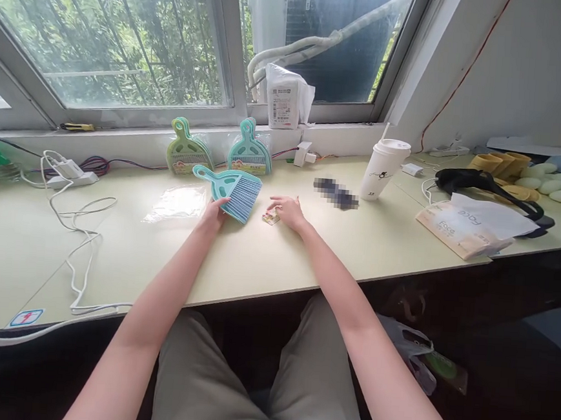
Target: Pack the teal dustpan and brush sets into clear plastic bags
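Note:
My left hand is closed on the lower edge of a teal dustpan with a striped-bristle brush nested in it, held tilted over the table. To its right, my right hand has its fingertips at a small printed card on the tabletop; whether they grip it is too small to tell. A clear plastic wrapper lies left of my left hand. Behind stand a green dustpan set and another teal dustpan set, both leaning at the windowsill.
A white cup with a straw stands right of a blurred dark object. Farther right are a tissue pack and a black strap. White cables trail across the left side of the table.

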`<action>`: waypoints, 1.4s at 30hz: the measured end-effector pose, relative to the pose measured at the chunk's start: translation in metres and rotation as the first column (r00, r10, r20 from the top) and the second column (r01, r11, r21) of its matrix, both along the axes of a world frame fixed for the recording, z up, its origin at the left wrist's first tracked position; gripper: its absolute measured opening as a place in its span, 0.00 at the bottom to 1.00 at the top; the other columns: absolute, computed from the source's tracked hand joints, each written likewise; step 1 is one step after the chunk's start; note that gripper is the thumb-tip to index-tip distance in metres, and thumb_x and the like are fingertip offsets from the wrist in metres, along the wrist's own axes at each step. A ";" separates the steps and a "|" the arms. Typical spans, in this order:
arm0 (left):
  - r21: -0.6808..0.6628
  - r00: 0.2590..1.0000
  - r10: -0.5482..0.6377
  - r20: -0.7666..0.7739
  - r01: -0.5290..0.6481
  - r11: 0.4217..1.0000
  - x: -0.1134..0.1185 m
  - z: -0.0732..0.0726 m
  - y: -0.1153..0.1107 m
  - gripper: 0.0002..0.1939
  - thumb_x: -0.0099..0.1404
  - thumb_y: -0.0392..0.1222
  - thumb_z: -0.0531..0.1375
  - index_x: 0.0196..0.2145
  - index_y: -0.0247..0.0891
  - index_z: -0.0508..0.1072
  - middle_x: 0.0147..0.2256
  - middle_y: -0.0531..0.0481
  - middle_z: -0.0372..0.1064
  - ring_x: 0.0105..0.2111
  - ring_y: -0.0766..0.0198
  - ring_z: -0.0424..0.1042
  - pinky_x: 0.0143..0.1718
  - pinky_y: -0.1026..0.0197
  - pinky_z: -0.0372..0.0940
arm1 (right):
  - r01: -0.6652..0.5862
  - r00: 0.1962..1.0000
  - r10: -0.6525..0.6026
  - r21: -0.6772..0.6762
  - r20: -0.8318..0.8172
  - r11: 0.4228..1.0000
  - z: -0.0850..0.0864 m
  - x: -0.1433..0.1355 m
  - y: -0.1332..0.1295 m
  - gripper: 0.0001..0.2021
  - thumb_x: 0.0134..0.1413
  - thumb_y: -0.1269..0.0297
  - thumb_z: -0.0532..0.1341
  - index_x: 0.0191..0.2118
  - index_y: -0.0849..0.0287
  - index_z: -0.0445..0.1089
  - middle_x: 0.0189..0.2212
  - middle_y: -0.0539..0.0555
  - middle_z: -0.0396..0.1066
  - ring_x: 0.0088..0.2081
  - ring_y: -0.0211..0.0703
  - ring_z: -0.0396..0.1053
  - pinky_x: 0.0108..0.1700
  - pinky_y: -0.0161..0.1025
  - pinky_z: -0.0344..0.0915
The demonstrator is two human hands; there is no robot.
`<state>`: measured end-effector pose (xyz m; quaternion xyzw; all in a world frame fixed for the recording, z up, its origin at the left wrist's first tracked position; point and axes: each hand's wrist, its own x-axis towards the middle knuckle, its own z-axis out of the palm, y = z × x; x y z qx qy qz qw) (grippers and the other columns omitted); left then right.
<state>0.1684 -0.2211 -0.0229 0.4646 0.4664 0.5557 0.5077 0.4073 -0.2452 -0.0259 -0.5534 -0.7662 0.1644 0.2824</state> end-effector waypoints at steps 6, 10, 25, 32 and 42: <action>-0.031 0.997 -0.033 0.066 0.035 0.999 -0.006 -0.002 0.003 0.24 0.60 0.40 0.58 0.55 0.45 0.68 0.52 0.46 0.72 0.53 0.55 0.72 0.53 0.53 0.71 | 0.060 0.992 -0.056 -0.030 0.112 0.998 -0.006 0.002 0.001 0.13 0.63 0.61 0.58 0.51 0.52 0.74 0.62 0.56 0.65 0.64 0.54 0.59 0.68 0.63 0.42; -0.101 0.993 -0.019 0.118 0.032 0.994 -0.005 -0.004 0.005 0.26 0.57 0.40 0.62 0.54 0.45 0.68 0.48 0.45 0.74 0.50 0.53 0.74 0.51 0.50 0.72 | 0.210 0.978 -0.210 -0.021 -0.004 0.978 -0.007 0.008 0.006 0.19 0.60 0.69 0.58 0.57 0.52 0.71 0.56 0.56 0.72 0.57 0.49 0.69 0.59 0.47 0.63; -0.049 0.915 -0.318 0.250 0.340 0.939 0.027 -0.003 -0.019 0.25 0.57 0.43 0.65 0.52 0.40 0.69 0.43 0.47 0.75 0.37 0.60 0.76 0.36 0.60 0.72 | -0.078 0.995 0.067 0.155 0.078 0.985 0.000 -0.053 -0.014 0.30 0.68 0.46 0.40 0.72 0.43 0.36 0.73 0.50 0.34 0.73 0.55 0.35 0.65 0.74 0.32; -0.002 0.898 -0.365 0.247 0.378 0.926 0.029 0.000 -0.026 0.20 0.52 0.32 0.65 0.44 0.37 0.71 0.32 0.52 0.74 0.29 0.67 0.72 0.33 0.65 0.68 | -0.154 0.987 0.150 0.074 0.049 0.985 -0.008 -0.053 -0.011 0.32 0.68 0.47 0.41 0.71 0.40 0.25 0.73 0.47 0.25 0.73 0.53 0.28 0.64 0.75 0.19; 0.047 0.918 -0.284 0.278 0.283 0.958 0.028 -0.002 -0.020 0.27 0.48 0.30 0.65 0.48 0.36 0.70 0.40 0.47 0.76 0.41 0.56 0.75 0.48 0.52 0.70 | 0.309 0.778 -0.210 0.070 -0.592 0.948 -0.002 -0.045 -0.003 0.34 0.64 0.57 0.49 0.72 0.47 0.35 0.72 0.56 0.41 0.73 0.52 0.34 0.67 0.70 0.37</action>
